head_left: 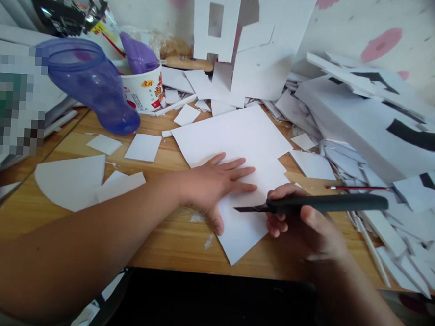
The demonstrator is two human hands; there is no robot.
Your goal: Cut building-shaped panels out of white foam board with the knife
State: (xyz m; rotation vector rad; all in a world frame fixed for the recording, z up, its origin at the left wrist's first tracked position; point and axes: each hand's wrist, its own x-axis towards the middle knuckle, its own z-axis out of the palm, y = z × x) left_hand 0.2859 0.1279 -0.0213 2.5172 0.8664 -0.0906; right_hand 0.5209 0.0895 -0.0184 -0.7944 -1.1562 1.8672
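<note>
left hand (pixel 216 185) lies flat, fingers spread, palm down on a white sheet (pixel 236 149) in the middle of the wooden table (pixel 168 243); right hand (pixel 305 227) is curled in a closed grip round a black knife (pixel 325 204), its thin blade pointing left and resting on or just above the sheet, just beside the left fingertips. the sheet looks stiff, smooth and light, probably thin board: it should slide easily on the wood unless pressed down, best held flat near the cut line with fingers clear of the blade. its edges are straight, its near corner pointed. offcuts (pixel 69 178) of the same white stock, one with a curved edge, lie to the left; a heap of strips (pixel 399 253) crowds the right. a translucent purple bottle (pixel 93 86) lies on its side, touching a printed paper cup (pixel 144 87). a cut-out white panel (pixel 247 32) leans upright on the wall
</note>
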